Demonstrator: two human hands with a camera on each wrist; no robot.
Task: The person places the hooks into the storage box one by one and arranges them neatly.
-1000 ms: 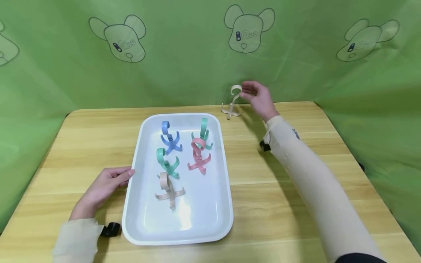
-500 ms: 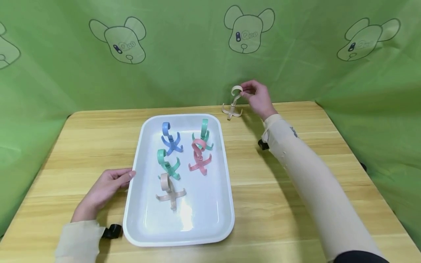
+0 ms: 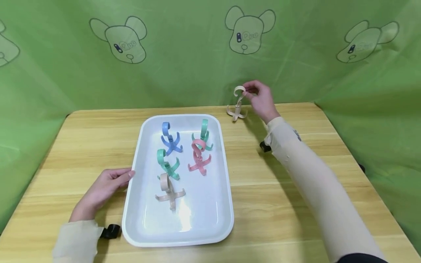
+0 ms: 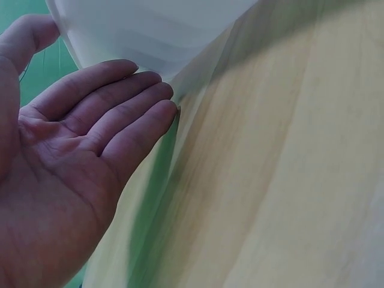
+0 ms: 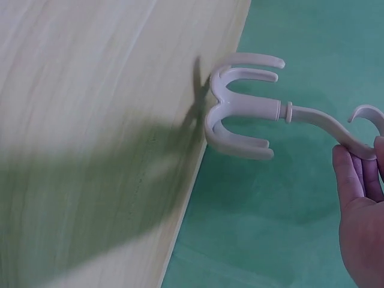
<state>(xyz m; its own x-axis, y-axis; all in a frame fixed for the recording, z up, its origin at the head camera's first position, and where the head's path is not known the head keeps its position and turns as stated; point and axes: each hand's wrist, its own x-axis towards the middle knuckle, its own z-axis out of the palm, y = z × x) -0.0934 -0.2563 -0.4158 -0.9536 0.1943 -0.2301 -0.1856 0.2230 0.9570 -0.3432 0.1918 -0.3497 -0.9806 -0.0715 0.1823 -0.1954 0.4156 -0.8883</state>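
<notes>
My right hand (image 3: 262,101) pinches a beige four-pronged rotating hook (image 3: 238,109) by its curved neck at the table's back edge. Its prongs point down, just over or on the wood; contact is hard to tell. In the right wrist view the hook (image 5: 252,107) shows its prongs and swivel collar, and part of the hand (image 5: 366,222) is cut off. My left hand (image 3: 104,188) holds the left side of a white tray (image 3: 210,208), thumb at the rim. Seen from the left wrist, the fingers (image 4: 120,120) lie against the tray's outer wall (image 4: 150,30).
Inside the tray stand a blue hook (image 3: 171,142), a green hook (image 3: 204,133) at the back right, another green hook (image 3: 169,168), a pink hook (image 3: 199,162) and a beige hook (image 3: 171,195). Green cloth (image 3: 184,73) hangs behind the wooden table (image 3: 263,204).
The held beige hook has moved slightly right along the back edge and turned a little in my right hand. My left hand and the tray stay where they were.
</notes>
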